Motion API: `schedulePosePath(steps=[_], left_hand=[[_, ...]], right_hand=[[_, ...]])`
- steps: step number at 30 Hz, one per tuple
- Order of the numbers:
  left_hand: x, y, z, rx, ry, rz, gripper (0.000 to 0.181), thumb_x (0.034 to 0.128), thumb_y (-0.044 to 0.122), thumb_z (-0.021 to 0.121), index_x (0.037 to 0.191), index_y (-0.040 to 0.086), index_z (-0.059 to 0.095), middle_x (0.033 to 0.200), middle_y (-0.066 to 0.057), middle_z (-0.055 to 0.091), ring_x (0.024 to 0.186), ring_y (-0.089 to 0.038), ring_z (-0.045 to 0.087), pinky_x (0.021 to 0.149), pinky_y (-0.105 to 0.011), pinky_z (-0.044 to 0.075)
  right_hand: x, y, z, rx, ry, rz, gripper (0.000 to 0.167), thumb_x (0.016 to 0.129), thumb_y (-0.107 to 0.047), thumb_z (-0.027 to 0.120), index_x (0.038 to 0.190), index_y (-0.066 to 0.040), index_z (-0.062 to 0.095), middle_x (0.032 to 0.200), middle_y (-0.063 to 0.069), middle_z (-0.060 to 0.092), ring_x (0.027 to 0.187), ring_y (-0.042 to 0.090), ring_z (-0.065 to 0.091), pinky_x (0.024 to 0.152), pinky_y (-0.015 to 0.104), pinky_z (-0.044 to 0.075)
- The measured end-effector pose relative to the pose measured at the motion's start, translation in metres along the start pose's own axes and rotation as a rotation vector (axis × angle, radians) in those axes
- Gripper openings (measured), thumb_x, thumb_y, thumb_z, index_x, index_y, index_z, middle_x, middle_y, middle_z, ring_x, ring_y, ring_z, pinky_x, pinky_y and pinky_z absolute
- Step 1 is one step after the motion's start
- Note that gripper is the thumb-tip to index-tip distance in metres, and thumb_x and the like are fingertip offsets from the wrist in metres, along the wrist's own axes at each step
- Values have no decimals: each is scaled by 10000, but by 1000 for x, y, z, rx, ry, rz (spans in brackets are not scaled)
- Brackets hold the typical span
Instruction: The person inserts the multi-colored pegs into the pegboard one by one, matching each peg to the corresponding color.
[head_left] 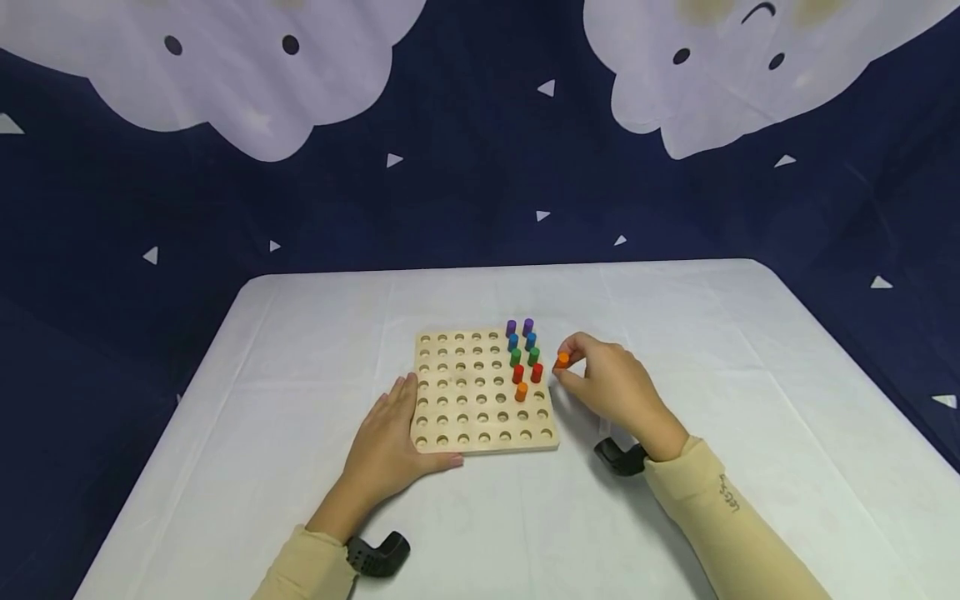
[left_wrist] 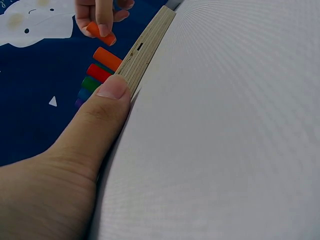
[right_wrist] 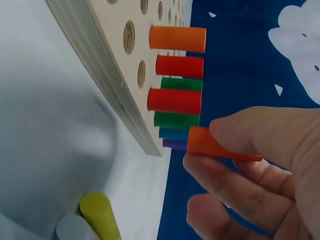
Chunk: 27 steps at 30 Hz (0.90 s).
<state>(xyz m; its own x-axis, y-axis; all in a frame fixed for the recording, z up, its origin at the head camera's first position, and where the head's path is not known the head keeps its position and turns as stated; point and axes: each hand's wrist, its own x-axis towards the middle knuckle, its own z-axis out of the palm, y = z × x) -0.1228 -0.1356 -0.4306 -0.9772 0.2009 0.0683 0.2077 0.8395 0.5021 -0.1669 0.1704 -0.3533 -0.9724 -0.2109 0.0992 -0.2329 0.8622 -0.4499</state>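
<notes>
A pale wooden pegboard [head_left: 492,427] with rows of round holes lies flat on the table. Two columns of pegs stand at its right side: purple pegs [head_left: 528,327], blue pegs [head_left: 531,341], green pegs [head_left: 533,357], red pegs [head_left: 537,372] and a single orange peg [head_left: 521,392]. My left hand [head_left: 386,442] rests at the board's front left corner, fingers straight along the left side, thumb along the front edge. Just right of the board, my right hand [head_left: 618,383] pinches another orange peg [right_wrist: 212,145] between thumb and fingers, apart from the board.
Low in the right wrist view are a yellow peg [right_wrist: 100,215] and a pale grey peg [right_wrist: 75,228]; the head view does not show them. A white cloth [head_left: 300,358] covers the table. Behind it hangs a dark blue curtain [head_left: 465,200] with clouds.
</notes>
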Motion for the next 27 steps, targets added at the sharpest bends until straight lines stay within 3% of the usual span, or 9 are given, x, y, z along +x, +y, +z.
schedulePosePath(steps=[9,14,24,27], left_hand=[[3,3,-2,9,-10,5,1439,559,788,778,1574,-7,141,1648,-154,181,1541,-295,175,1272,-460,150],[3,3,-1,13,-5,10,1440,554,787,782,1570,-17,154,1642,-164,196,1537,-300,191,1270,-459,160],[1,2,0,15,3,11,1443,549,800,772,1566,-25,166,1639,-173,205,1533,-310,201,1267,-469,168],[0,1,0,13,1,6,1442,550,791,780,1567,-25,166,1638,-177,205,1533,-313,201,1267,-472,167]], right_hand=[[0,-5,7,38,-71,-26,153,856,-272,776,963,-211,686,933,-17,772,591,109,545,550,265,413],[-1,-5,13,2,-105,-38,159,848,-271,783,969,-199,710,905,-38,768,756,141,647,640,288,457],[-3,-4,19,-25,-119,-59,194,819,-281,807,987,-206,744,936,-75,760,900,184,665,758,373,517],[-4,-4,12,-6,-134,-48,237,830,-309,797,1039,-205,752,980,-55,763,797,144,651,700,338,516]])
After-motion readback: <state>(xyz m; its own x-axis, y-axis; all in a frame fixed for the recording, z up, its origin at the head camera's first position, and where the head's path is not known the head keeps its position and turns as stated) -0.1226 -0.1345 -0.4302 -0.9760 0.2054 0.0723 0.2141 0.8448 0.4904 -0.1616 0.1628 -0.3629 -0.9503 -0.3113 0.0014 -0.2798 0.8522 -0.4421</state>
